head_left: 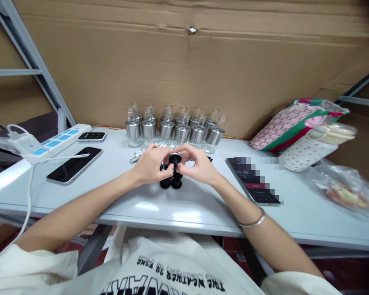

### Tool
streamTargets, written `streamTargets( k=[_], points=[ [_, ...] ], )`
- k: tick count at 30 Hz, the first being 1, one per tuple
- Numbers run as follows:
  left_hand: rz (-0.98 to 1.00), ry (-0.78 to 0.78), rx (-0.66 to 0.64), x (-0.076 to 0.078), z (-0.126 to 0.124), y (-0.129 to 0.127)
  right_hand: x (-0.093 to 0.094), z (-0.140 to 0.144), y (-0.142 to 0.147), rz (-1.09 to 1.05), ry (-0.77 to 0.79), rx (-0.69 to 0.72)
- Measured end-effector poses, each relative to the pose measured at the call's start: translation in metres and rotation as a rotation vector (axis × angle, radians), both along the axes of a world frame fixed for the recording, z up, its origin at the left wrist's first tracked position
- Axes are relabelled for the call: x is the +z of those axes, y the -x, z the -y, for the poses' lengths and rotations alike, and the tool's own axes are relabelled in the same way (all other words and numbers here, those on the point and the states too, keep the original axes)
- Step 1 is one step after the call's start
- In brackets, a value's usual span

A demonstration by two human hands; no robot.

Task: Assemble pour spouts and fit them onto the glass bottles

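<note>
Between the fingertips of both hands is a black round stopper with a silver rim, held over the table. My left hand pinches it from the left, thumb in front. My right hand closes on it from the right with thumb and index finger. Under the hands, several black round stoppers lie on the table, partly covered. Small silvery metal parts lie behind my left hand. Farther back stand several glass bottles with steel sleeves in rows.
On the left are a power strip with a plugged-in white cable, a small black device and a phone. To the right lie another phone, a tilted dotted bottle, a patterned bag and a plastic bag. Cardboard walls the back.
</note>
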State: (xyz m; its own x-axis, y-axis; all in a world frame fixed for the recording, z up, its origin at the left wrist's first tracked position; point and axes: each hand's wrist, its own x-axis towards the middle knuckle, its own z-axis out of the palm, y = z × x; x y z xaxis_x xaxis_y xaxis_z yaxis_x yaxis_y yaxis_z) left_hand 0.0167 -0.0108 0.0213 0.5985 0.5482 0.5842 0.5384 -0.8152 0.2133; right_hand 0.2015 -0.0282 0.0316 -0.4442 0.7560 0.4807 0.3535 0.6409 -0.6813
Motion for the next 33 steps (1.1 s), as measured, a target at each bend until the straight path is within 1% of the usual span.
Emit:
streamTargets(
  k=[9,15,19,22,27,31,33],
  points=[
    [0.003,0.017,-0.050,0.000,0.000,0.000,0.003,0.003,0.000,0.055,-0.007,-0.019],
    [-0.013,-0.007,-0.057,0.004,0.001,-0.002,0.002,0.003,0.000,0.058,-0.019,-0.026],
    [-0.028,-0.042,-0.038,0.004,0.002,-0.002,0.001,0.003,0.001,0.053,-0.033,-0.032],
    [-0.030,-0.082,-0.027,0.004,0.002,-0.002,0.000,0.004,0.001,0.043,-0.044,-0.045],
    [-0.032,-0.140,-0.049,0.005,0.000,0.000,-0.001,0.004,0.002,0.030,-0.034,-0.048],
    [-0.069,-0.284,-0.053,0.004,-0.006,0.004,-0.001,0.001,0.002,0.003,-0.019,-0.010],
    [-0.069,-0.341,-0.055,0.003,-0.009,0.006,-0.001,-0.001,0.000,0.005,-0.041,0.002]
  ],
)
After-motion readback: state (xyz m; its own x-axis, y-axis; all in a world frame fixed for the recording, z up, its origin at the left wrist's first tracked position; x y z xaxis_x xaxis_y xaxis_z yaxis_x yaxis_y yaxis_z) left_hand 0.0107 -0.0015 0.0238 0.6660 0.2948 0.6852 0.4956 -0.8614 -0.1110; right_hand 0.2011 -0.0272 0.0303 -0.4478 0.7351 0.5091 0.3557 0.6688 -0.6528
